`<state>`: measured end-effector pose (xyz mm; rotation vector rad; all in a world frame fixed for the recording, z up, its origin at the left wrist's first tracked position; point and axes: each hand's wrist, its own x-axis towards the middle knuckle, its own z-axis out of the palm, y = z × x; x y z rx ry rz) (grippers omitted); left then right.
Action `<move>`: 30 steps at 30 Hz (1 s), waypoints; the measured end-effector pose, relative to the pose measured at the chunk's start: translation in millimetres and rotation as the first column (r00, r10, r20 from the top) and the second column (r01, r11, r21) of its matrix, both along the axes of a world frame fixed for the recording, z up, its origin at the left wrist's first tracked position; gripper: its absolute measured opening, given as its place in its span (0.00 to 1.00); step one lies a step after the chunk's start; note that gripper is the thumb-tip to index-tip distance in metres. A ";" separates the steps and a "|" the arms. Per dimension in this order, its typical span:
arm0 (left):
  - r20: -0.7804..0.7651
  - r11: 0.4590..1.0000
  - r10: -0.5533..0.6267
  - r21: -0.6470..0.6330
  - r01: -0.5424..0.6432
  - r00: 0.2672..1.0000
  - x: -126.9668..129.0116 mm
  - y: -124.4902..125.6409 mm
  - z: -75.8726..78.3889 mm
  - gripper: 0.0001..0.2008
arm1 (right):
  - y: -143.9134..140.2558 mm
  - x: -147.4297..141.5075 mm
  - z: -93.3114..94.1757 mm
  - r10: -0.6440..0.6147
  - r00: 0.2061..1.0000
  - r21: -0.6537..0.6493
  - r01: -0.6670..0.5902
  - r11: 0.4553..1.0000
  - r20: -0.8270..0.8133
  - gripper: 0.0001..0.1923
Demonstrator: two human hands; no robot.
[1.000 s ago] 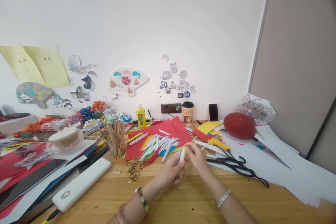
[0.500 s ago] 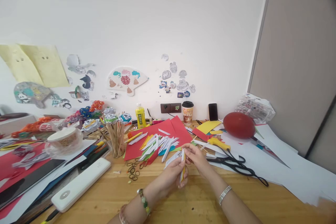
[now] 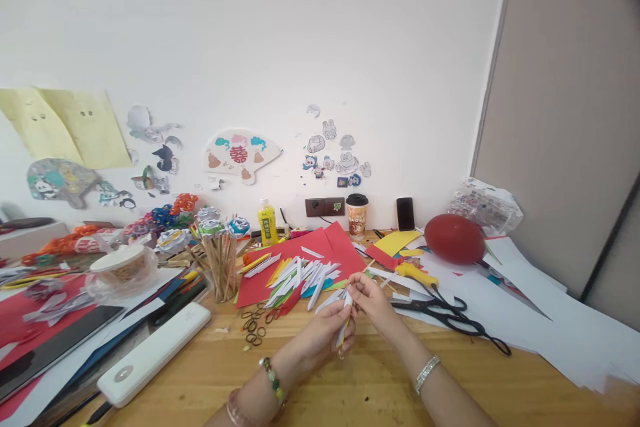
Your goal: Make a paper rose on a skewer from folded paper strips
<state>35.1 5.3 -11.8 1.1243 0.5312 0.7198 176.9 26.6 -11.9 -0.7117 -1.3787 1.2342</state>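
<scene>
Low in the centre of the frame, two hands meet over a wooden table (image 3: 370, 380) and close together on a small bundle of folded paper strips (image 3: 345, 320), white with a yellow edge showing. The left hand (image 3: 325, 337), a beaded bracelet at its wrist, pinches the lower part of the bundle with its fingers curled shut around it; the right hand (image 3: 373, 300), wearing a silver bracelet, grips the upper end between thumb and fingertips. The bundle stands nearly upright, tilted slightly, just above the tabletop.

Just beyond the hands, a loose pile of white and coloured paper strips (image 3: 300, 277) lies across a sheet of red paper (image 3: 310, 253). To the right of the hands, black scissors (image 3: 450, 317) rest on white paper sheets (image 3: 545, 327), with a yellow-handled tool (image 3: 417, 273) near them. A red balloon (image 3: 455, 239) sits farther right, toward the wall. At centre left, a clear cup of wooden sticks (image 3: 223, 270) stands upright, and small rubber bands (image 3: 255, 327) are scattered on the wood beside it. A white oblong case (image 3: 155, 353) lies at lower left. Against the wall stand a yellow bottle (image 3: 267, 221), a paper coffee cup (image 3: 357, 216) and a dark phone (image 3: 405, 213). Paper cut-outs, among them a fan-shaped one (image 3: 243, 155), dot the wall above.
</scene>
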 end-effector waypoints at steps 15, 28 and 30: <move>-0.333 0.963 0.088 0.268 0.004 0.939 -12.4 6.3 13.9 0.23 | -4.7 -2.9 -1.3 -0.109 0.967 0.186 0.066 0.980 0.231 0.07; -0.619 0.676 0.733 0.710 -0.197 0.283 -102.9 68.6 29.5 0.16 | -8.0 -10.3 -8.1 -0.222 0.879 0.227 0.134 0.965 0.422 0.16; -0.661 0.669 0.742 0.723 -0.170 0.112 -122.7 74.4 28.1 0.12 | -9.0 -10.5 -8.2 -0.237 0.854 0.244 0.134 0.960 0.464 0.17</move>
